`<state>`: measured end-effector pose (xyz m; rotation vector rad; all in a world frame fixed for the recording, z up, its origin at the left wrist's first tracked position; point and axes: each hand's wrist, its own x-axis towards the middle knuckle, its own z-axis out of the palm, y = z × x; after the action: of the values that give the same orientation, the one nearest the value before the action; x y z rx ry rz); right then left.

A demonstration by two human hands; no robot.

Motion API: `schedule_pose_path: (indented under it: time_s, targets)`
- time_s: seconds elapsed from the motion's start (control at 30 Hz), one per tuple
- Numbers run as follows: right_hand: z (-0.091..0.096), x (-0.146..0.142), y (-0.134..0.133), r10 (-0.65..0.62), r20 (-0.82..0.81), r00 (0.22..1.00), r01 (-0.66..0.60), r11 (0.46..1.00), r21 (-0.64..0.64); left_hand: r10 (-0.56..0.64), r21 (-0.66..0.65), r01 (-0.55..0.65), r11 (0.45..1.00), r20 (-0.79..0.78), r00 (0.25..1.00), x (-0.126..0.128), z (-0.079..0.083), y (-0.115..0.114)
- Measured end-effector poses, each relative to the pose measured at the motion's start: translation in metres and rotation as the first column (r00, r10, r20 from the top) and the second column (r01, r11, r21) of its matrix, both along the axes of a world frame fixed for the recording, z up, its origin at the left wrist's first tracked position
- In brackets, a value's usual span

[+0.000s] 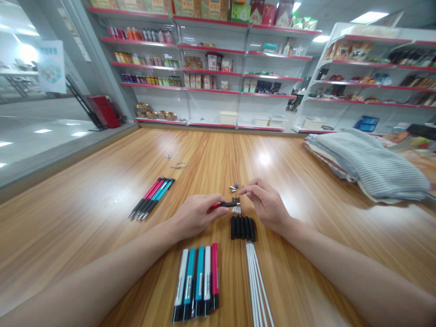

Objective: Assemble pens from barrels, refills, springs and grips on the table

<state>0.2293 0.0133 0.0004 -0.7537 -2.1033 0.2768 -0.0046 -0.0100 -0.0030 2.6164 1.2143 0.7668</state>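
My left hand (195, 214) is closed round a red pen barrel with a black grip (223, 205), held level above the wooden table (102, 213). My right hand (267, 202) pinches something tiny at its fingertips, just above a cluster of small metal pen parts (234, 186). Between and below the hands lie a row of black pen pieces (242, 227) and several white refill tubes (257, 281). A row of pen barrels in white, teal and red (197, 284) lies near my left forearm. A bunch of assembled pink and teal pens (152, 197) rests further left.
A pile of folded grey striped cloth (368, 163) sits at the right of the table. A small wire ring (179, 165) lies farther back. Shop shelves with goods (211, 68) line the far wall, and a red box (104, 110) stands on the floor at left.
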Motion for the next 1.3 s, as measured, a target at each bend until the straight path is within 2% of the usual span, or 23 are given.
schedule_pose_path:
  time_s: [0.2,0.4,0.7,0.83,1.1,1.3]
  targets:
    - [-0.001,-0.001,0.001,0.031,-0.044,0.999,-0.03,0.999,0.032,0.008,-0.062,-0.008,0.998,0.004,1.0,0.0,-0.001,0.001]
    - [-0.005,0.0,0.001,-0.006,-0.089,0.996,0.01,0.999,0.046,-0.011,-0.059,0.009,0.998,-0.023,1.0,0.0,-0.002,0.001]
    - [0.0,-0.002,-0.013,0.042,-0.213,0.976,0.0,0.981,0.195,-0.006,-0.049,0.004,0.999,-0.048,0.999,0.0,-0.003,0.001]
    - [0.001,-0.003,-0.015,0.098,-0.192,0.976,-0.057,0.976,0.21,-0.03,-0.036,0.026,0.999,-0.095,0.995,0.0,-0.004,0.001]
    - [-0.001,-0.005,-0.011,0.134,-0.076,0.988,-0.117,0.975,0.189,-0.066,0.009,0.068,0.998,-0.134,0.989,0.0,-0.002,0.0]
    - [-0.002,-0.007,-0.01,0.107,-0.013,0.994,-0.101,0.97,0.221,-0.078,0.042,0.085,0.996,-0.142,0.987,0.0,-0.002,0.001]
